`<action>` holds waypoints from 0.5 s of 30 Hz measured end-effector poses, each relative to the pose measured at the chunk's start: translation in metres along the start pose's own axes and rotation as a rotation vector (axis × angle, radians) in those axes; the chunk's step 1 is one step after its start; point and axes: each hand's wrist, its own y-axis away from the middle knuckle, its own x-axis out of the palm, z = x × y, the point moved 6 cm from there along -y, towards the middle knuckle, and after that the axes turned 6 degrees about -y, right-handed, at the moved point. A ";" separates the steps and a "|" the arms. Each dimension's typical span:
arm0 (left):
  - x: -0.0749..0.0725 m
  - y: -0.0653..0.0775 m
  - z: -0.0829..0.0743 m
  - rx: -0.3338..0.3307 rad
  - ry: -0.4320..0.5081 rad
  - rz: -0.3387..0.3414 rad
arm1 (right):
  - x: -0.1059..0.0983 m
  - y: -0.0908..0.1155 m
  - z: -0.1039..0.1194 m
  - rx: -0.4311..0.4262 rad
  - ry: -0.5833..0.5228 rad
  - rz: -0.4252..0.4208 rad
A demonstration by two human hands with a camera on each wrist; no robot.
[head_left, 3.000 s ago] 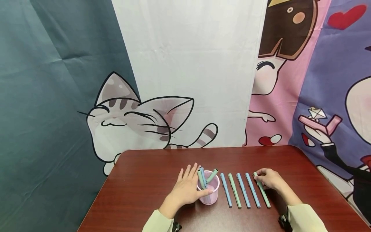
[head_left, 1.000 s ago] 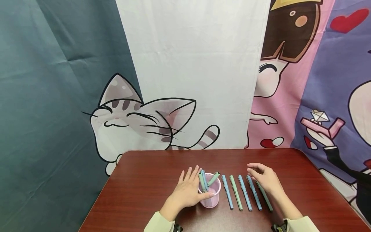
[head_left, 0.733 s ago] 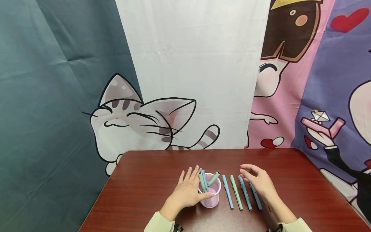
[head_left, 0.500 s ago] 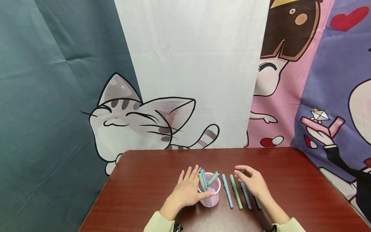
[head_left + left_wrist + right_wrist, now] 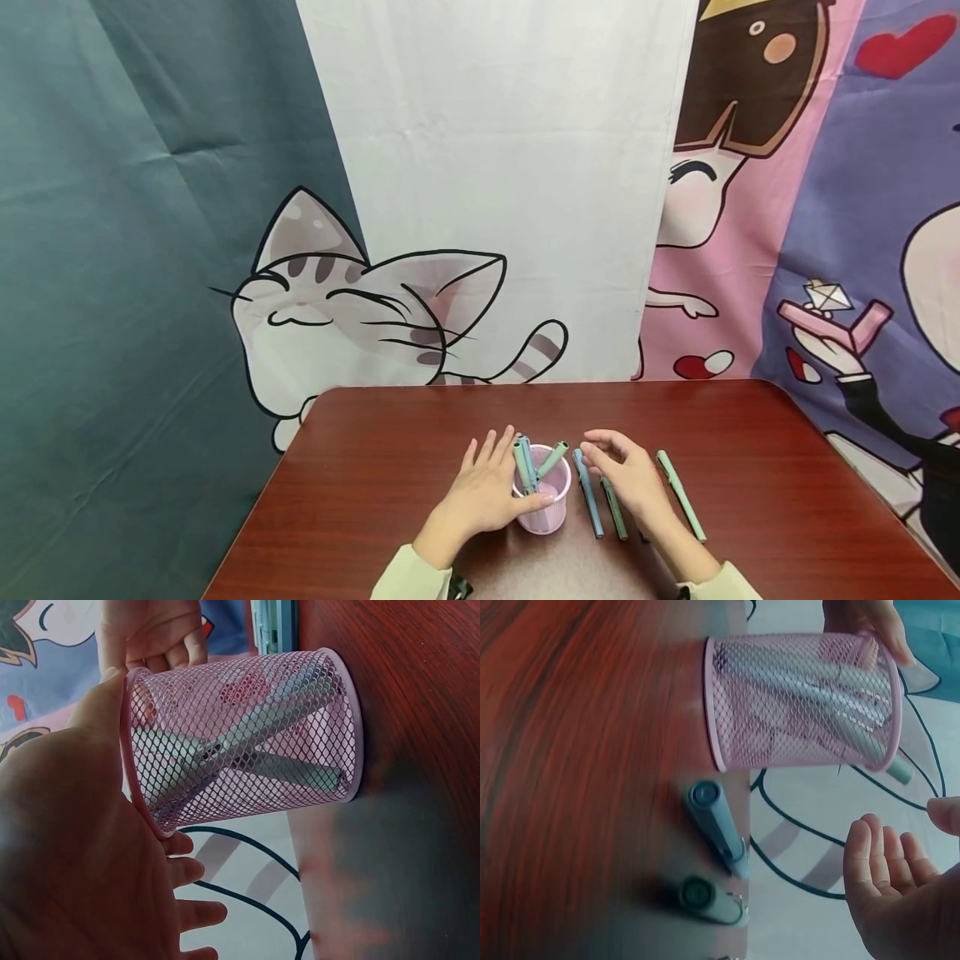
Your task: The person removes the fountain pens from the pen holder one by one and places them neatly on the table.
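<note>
Pens [image 5: 588, 496] are seen in two places: some are held in a pink mesh cup [image 5: 553, 518] stood upright on the reddish-brown surface [image 5: 405, 433], and others are laid in a row beside it, toward the person's right. Within the cup, a blue pen [image 5: 527, 461] and two green ones are shown with their upper ends raised above the rim; whether more are hidden among them cannot be told. The row is begun, just beside the cup, by a blue one, next to which is placed a green pen [image 5: 615, 512], its upper part covered by the right grip [image 5: 622, 475]. Beneath the right forearm only the end of a further pen is glimpsed, and beyond it another green pen [image 5: 682, 498] is fully exposed.

The right grip is raised above the row, its fingers gently bent and its thumb parted from them; nothing is held by it. The cup is touched by the left grip [image 5: 487, 492], which is spread wide with straight fingers, the thumb laid across the near side. Pale sleeves [image 5: 412, 573] are worn on both arms. Behind the surface, printed cloth [image 5: 502, 167] is hung, on which a smiling cat [image 5: 322, 333] is drawn.
</note>
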 end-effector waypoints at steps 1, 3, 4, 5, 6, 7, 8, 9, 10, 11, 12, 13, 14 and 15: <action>0.000 0.000 0.000 0.001 -0.002 -0.001 | 0.002 0.001 0.000 0.005 -0.010 0.006; 0.000 0.000 0.000 0.003 -0.002 -0.004 | 0.007 0.001 0.000 0.005 -0.034 0.016; 0.000 0.000 0.000 0.004 -0.004 -0.006 | 0.008 0.001 0.000 0.002 -0.041 0.019; 0.000 0.001 0.000 0.005 -0.005 -0.007 | 0.010 0.001 -0.001 -0.003 -0.045 0.021; 0.000 0.001 0.000 0.006 -0.005 -0.008 | 0.011 0.001 -0.001 -0.011 -0.040 0.021; 0.000 0.001 0.000 0.008 -0.008 -0.008 | 0.012 0.001 -0.002 -0.017 -0.032 0.021; 0.000 0.001 -0.001 0.008 -0.010 -0.009 | 0.013 0.001 -0.003 -0.023 -0.023 0.018; 0.000 0.001 -0.001 0.009 -0.014 -0.009 | 0.014 0.001 -0.003 -0.030 -0.015 0.017; 0.000 0.001 -0.001 0.009 -0.018 -0.009 | 0.015 0.001 -0.004 -0.027 -0.005 0.014; 0.000 0.001 -0.001 0.009 -0.018 -0.009 | 0.016 0.001 -0.004 -0.029 0.004 0.013; 0.000 0.001 -0.001 0.009 -0.017 -0.008 | 0.017 0.002 -0.005 -0.028 0.012 0.013; 0.000 0.001 -0.001 0.009 -0.018 -0.008 | 0.017 0.002 -0.005 -0.025 0.014 0.012; 0.000 0.001 0.000 0.008 -0.018 -0.007 | 0.018 0.002 -0.006 -0.022 0.014 0.010; 0.000 0.001 0.000 0.008 -0.018 -0.007 | 0.018 0.003 -0.006 -0.022 0.015 0.010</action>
